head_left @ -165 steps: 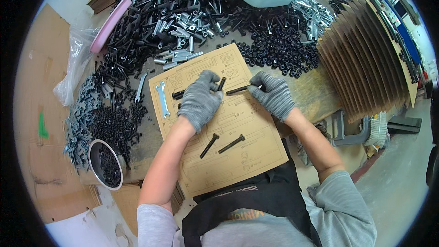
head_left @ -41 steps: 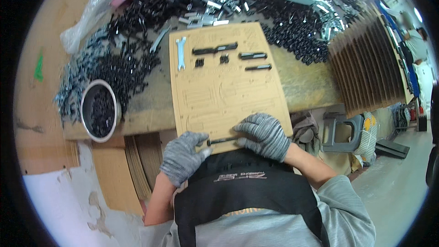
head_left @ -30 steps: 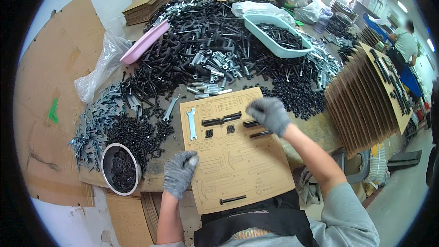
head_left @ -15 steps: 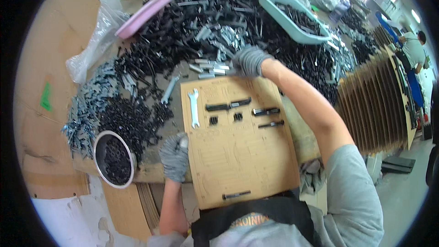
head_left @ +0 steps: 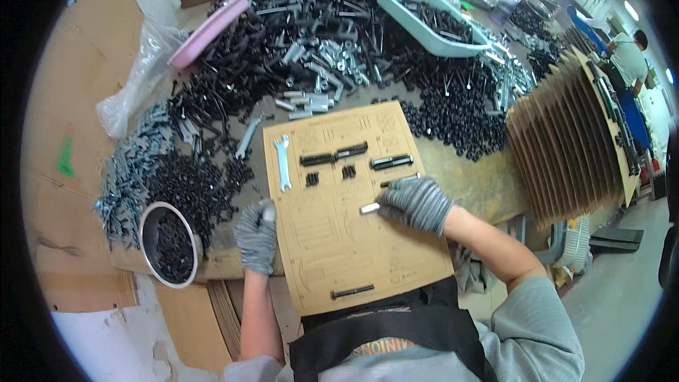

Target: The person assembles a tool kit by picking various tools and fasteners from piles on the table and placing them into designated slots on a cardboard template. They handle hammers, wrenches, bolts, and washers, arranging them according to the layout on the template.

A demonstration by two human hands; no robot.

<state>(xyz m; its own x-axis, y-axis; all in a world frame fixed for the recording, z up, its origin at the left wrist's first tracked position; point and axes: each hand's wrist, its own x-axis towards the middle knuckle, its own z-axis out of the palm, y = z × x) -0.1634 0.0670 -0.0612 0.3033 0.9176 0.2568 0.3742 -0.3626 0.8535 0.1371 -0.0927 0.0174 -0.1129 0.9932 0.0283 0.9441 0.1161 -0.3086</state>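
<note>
One big printed cardboard sheet (head_left: 385, 251) looks light and a bit bendy, so probably best held by the edges; the gloved left hand (head_left: 255, 238) sits at its left edge, can't tell if the fingers grip. The gloved right hand (head_left: 417, 204) has its fingertips closed on a silver sleeve (head_left: 368, 209) over mid-sheet, likely stiff, kinda slippery, best pinched mid-barrel.

Bright glare upper right, dark curved edges
</note>
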